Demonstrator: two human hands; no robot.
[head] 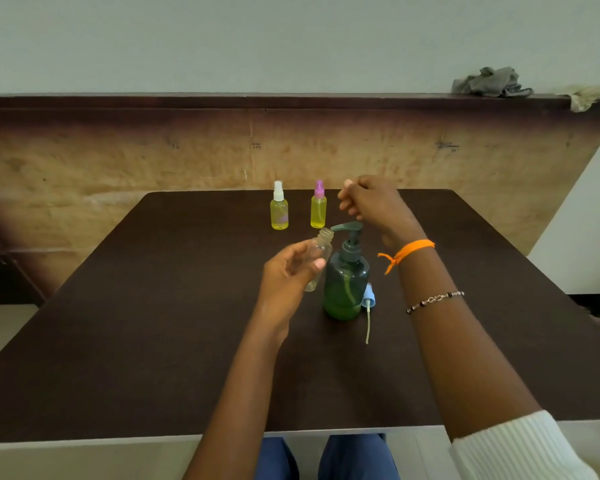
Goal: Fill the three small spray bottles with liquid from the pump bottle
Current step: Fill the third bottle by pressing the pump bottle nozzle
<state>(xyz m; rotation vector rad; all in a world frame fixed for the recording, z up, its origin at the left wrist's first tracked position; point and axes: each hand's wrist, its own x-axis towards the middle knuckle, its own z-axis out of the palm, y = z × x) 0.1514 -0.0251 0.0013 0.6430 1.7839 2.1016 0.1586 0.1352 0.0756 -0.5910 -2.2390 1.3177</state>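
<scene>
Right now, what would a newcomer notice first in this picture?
The green pump bottle at the table's centre, with the left hand holding an empty uncapped bottle at its spout and the right hand raised above the pump. Behind stand two filled yellow bottles; a blue sprayer lies beside the pump bottle.

- Table (153,341): dark brown top with a pale edge along the near side.
- Spray bottle near the far edge, left (279,213): yellow liquid, white cap.
- Spray bottle near the far edge, right (318,212): yellow liquid, pink-purple cap.
- Held bottle (317,259): clear, colourless, uncapped.
- Pump bottle (346,289): translucent dark green body, dark grey-green pump head.
- Loose spray cap (369,299) just beside the pump bottle: light blue, with a pale tube.
- Wrist thread (409,251): orange.
- Bracelet (435,301): dark and silvery beads.
- Sleeve (520,448): white, ribbed.
- Cloth (490,83) on the ledge: grey.
</scene>
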